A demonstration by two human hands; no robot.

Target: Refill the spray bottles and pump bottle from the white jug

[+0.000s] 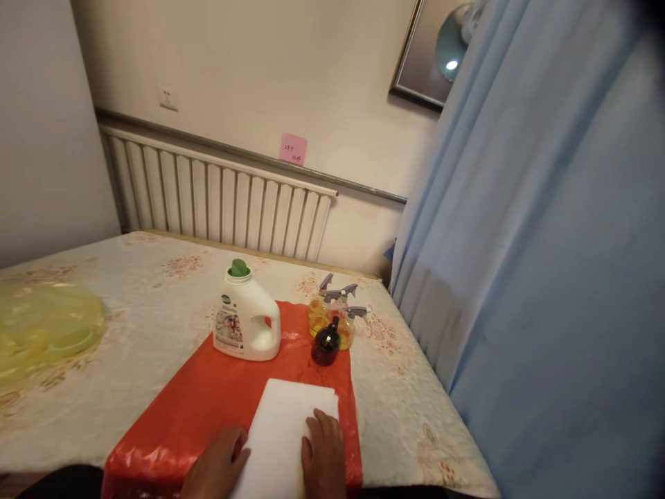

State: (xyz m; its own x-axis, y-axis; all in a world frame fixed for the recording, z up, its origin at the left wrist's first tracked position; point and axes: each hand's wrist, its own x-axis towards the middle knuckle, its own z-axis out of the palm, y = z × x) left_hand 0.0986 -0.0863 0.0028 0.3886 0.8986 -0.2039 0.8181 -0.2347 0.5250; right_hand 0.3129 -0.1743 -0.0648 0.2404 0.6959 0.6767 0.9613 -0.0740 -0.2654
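A white folded cloth (283, 423) lies on a red plastic sheet (208, 402) at the near edge of the table. My right hand (323, 457) rests flat on the cloth's right part. My left hand (215, 468) touches its left edge, fingers curled on the red sheet. Farther back on the sheet stand a white detergent jug (246, 315) with a green cap, a small dark bottle (326, 344), and yellow spray bottles (332, 312) with grey triggers.
The table (129, 319) carries a floral cover. Yellow translucent plastic basins (41, 326) sit at the left. A white radiator (218, 204) runs along the back wall. A blue curtain (545, 277) hangs close on the right.
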